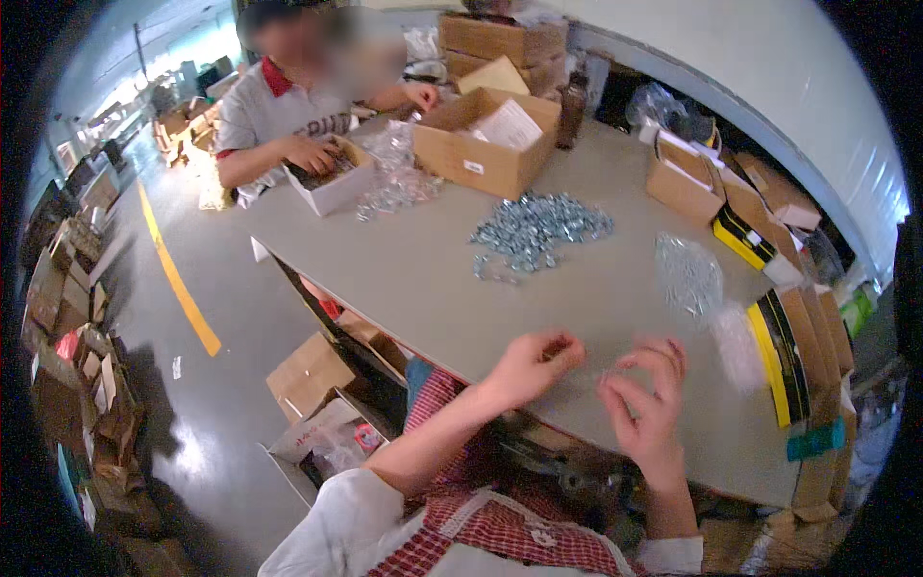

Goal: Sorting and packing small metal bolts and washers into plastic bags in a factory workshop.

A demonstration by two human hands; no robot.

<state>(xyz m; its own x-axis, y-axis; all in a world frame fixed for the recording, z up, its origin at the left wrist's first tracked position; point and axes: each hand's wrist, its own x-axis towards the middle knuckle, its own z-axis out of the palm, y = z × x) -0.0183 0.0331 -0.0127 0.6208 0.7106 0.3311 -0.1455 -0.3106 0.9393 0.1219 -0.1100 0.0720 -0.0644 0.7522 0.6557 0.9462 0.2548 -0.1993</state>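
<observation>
Checked red-and-white apron point(500, 534) at bottom edge, closest to lens, both forearms rising from it to the grey desk point(413, 279).

Left hand point(529, 365): curled, fingers pinched down near the desk's front edge, looks like a small metal part between thumb and fingertips, too small to tell which kind. Narrow opening.

Right hand point(649, 409): just beside the left one, fingers spread and bent, half open, palm toward the left hand. Seems to pinch something clear or tiny at the fingertips; cannot tell what. Hovers over or lightly touches the desk, unclear.

Left to right, further out:
- floor with yellow line point(178, 284) and cardboard boxes point(308, 375) under the desk edge, more stacked at far left.
- another person across the desk, hand in a small white box point(336, 183) of dark parts.
- clear bags of hardware point(394, 178) next to that box.
- open brown carton point(490, 139) with a paper sheet inside.
- loose pile of shiny metal fasteners point(534, 231) mid-desk, well apart from both hands.
- clear bag of similar parts point(687, 274) right of the pile, nearer the right hand.
- row of flat yellow-and-black packs point(779, 351) and brown boxes along the right edge.
</observation>
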